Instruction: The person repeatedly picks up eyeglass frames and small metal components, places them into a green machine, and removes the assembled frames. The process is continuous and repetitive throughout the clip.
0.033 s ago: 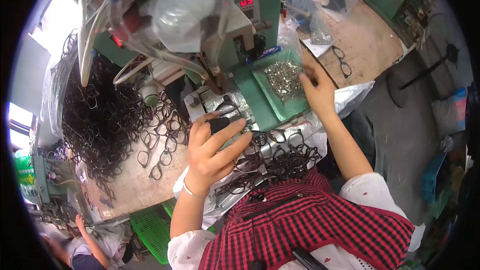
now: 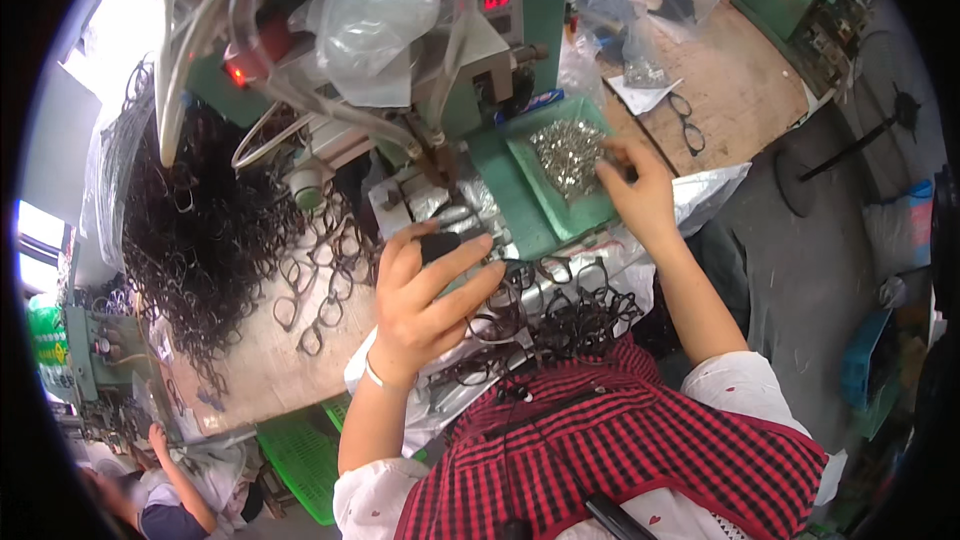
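Observation:
My left hand (image 2: 425,290) is closed at the machine's work spot, its fingers bent around a dark eyeglass frame (image 2: 458,212) that they partly cover. A black piece (image 2: 438,246) sits among those fingers; whether it is a finger cover or a pad is unclear. Over the right side of a green tray (image 2: 545,202) is my right hand (image 2: 640,185), thumb and fingers curled in a pinch at the small shiny metal parts (image 2: 566,155). Anything between those fingertips is too small to make out. The machine's metal head (image 2: 437,162) stands just beyond my left hand.
Loose dark eyeglass frames (image 2: 580,315) lie close to my apron. A large tangled heap of frames (image 2: 215,230) covers the bench's left. Clear hoses (image 2: 335,115) and a plastic bag (image 2: 370,25) hang by the green machine. One pair of frames (image 2: 688,125) rests at right. Another person (image 2: 170,485) sits lower left.
My right hand has shifted very slightly, its fingertips curling a little more over the metal parts. My left hand stays in place; the view has tilted a touch.

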Tool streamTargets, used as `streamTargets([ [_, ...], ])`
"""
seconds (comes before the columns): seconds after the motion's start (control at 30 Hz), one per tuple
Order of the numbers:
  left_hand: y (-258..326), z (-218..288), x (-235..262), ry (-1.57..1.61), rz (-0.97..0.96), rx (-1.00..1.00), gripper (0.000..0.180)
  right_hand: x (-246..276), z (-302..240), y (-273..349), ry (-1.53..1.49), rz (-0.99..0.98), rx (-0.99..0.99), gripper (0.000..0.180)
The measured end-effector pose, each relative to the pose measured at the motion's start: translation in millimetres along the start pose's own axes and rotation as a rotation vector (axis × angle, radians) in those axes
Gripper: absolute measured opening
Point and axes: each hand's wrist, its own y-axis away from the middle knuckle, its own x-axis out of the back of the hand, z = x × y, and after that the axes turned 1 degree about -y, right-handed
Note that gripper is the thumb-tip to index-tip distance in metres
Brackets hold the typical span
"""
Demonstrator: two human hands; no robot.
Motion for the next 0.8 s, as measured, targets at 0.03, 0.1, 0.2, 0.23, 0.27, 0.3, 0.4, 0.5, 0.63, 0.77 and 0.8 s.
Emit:
streamTargets([
  [0.03,1.9,1.2,-0.6,0.0,0.001,0.009,0.026,6.9,-12.4,13.3,0.211,-0.102,0.019,0.036],
  [0.1,-0.2,-0.4,-1.6,0.006,0.004,-0.001,0.026,1.1,-11.7,21.5,0.476,-0.054,0.265,0.028],
  [0.2,2.5,5.5,-4.7,0.004,0.046,0.047,0.027,-24.0,-10.7,2.5,0.524,0.051,0.287,0.021],
  [0.23,10.2,10.3,-7.2,0.015,0.03,0.106,0.028,-29.0,-2.5,-1.4,0.464,0.078,0.326,0.016],
  [0.27,16.1,12.4,-4.0,-0.051,0.044,0.104,0.029,-29.8,1.0,-3.7,0.465,0.11,0.351,0.015],
  [0.3,31.8,3.5,-5.7,-0.15,0.21,0.24,0.03,-30.9,4.7,-2.8,0.458,0.135,0.374,0.014],
  [0.4,61.2,-48.3,18.0,-0.217,0.433,0.776,0.039,-28.5,-0.4,-1.6,0.459,0.159,0.447,0.01],
  [0.5,76.0,-110.4,22.7,0.066,0.0,1.127,0.042,-34.6,-17.4,-11.2,0.325,0.171,0.496,0.011],
  [0.63,74.8,-135.7,15.1,0.458,-0.051,1.22,0.03,-39.9,0.4,-15.3,-0.026,0.18,0.246,0.016],
  [0.77,77.8,-138.8,-14.3,0.45,0.137,1.126,0.025,-42.9,-24.5,-6.2,-0.172,0.109,0.153,0.014],
  [0.8,75.4,-146.9,-23.9,0.556,0.168,1.08,0.025,-44.8,-27.5,-10.9,-0.18,0.097,0.147,0.014],
])
